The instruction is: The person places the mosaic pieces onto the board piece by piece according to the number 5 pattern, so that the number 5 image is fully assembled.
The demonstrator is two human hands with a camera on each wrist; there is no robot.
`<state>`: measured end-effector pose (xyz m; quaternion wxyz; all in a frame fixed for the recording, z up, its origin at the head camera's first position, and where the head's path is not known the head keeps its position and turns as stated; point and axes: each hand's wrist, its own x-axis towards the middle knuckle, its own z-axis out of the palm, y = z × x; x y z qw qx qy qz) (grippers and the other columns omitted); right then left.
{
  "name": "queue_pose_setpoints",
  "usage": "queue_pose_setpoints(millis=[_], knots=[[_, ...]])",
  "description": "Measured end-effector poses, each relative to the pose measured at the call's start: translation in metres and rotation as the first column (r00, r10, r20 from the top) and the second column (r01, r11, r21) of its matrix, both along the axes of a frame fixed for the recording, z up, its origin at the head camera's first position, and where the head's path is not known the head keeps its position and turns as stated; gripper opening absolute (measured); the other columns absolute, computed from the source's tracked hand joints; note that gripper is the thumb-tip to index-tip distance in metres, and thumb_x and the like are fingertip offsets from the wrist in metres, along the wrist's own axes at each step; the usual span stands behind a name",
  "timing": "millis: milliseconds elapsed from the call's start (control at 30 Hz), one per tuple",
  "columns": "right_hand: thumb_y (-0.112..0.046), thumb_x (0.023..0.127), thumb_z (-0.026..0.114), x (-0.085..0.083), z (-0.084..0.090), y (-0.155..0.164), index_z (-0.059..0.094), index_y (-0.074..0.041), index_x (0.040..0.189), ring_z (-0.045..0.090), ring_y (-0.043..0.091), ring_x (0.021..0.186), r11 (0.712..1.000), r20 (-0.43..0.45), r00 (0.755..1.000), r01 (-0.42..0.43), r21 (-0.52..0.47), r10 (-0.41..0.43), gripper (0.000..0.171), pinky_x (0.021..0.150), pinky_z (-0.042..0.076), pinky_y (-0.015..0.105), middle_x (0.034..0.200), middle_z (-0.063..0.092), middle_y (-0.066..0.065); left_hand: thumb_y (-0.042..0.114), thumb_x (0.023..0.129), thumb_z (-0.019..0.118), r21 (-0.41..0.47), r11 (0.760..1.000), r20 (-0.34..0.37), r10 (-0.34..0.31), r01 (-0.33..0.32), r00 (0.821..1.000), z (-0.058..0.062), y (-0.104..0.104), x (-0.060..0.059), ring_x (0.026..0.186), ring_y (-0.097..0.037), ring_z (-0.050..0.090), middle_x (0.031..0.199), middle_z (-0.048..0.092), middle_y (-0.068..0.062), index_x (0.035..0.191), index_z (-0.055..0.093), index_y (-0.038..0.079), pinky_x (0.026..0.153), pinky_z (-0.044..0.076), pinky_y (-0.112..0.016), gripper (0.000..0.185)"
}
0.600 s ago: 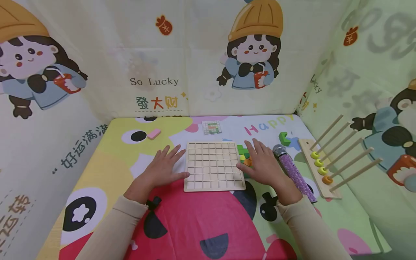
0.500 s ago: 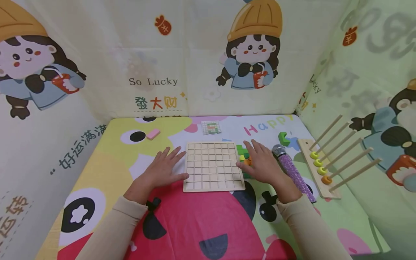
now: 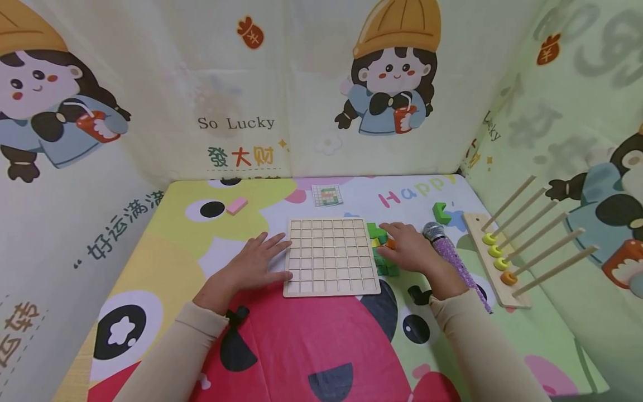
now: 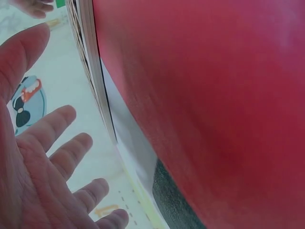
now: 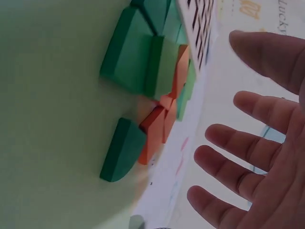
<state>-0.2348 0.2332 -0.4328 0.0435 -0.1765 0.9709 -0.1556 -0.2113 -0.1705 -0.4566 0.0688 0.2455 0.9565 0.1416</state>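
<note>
A square wooden grid board [image 3: 331, 257] lies flat at the middle of the table. Beside its left edge is my left hand [image 3: 248, 268], fingers spread and thumb tip right at the frame. The left wrist view shows that hand [image 4: 43, 167] with nothing in it, next to the board's side [image 4: 93, 71]. My right hand [image 3: 412, 254] hovers over a cluster of green, yellow and orange wooden blocks [image 3: 387, 268] at the board's right edge. In the right wrist view its fingers [image 5: 238, 176] are extended and hold nothing; the green blocks [image 5: 126, 57] lie beyond them.
A purple glittery microphone [image 3: 454, 262] lies right of my right hand. Further right stands a wooden peg rack [image 3: 502, 279] with yellow and orange rings. A green block [image 3: 442, 213], a pink block [image 3: 237, 205] and a small pattern card [image 3: 326, 195] lie toward the back.
My right hand has lowered and turned toward the blocks, its fingers drawn closer together, uncovering more green pieces. My left hand has shifted only slightly.
</note>
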Motion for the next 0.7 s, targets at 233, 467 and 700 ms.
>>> queue_pose_setpoints(millis=[233,467,700], knots=[[-0.030,0.101,0.063,-0.016,-0.007,0.001,0.057,-0.003,0.146,0.054,0.046,0.131,0.999,0.056,0.998,0.025,0.031,-0.026,0.053,0.108,0.046,0.063,0.143,0.059,0.026,0.056,0.090,0.071,0.001,1.000,-0.004,-0.026,0.026,1.000,-0.002,-0.002,-0.003,0.153,-0.051,0.026,0.167,0.036,-0.011,0.157,0.047,0.019,0.122,0.025,-0.067,0.081],[-0.016,0.099,0.061,-0.031,-0.012,-0.002,0.070,-0.003,0.130,0.062,0.035,0.109,0.996,0.057,0.998,0.004,0.093,-0.010,0.035,0.098,0.054,0.054,0.123,0.070,0.019,0.053,0.089,0.073,0.000,0.999,0.038,-0.039,0.039,0.999,0.001,-0.001,-0.003,0.151,-0.052,0.029,0.164,0.042,-0.012,0.154,0.051,0.016,0.121,0.025,-0.069,0.078],[-0.013,0.099,0.064,-0.036,-0.014,-0.004,0.072,-0.004,0.127,0.062,0.035,0.109,0.990,0.057,0.998,0.023,0.136,-0.031,0.031,0.098,0.054,0.054,0.122,0.069,0.019,0.048,0.088,0.076,-0.011,0.999,0.069,-0.042,0.042,0.997,0.004,0.001,-0.001,0.150,-0.053,0.030,0.163,0.043,-0.011,0.153,0.053,0.015,0.121,0.027,-0.069,0.076]])
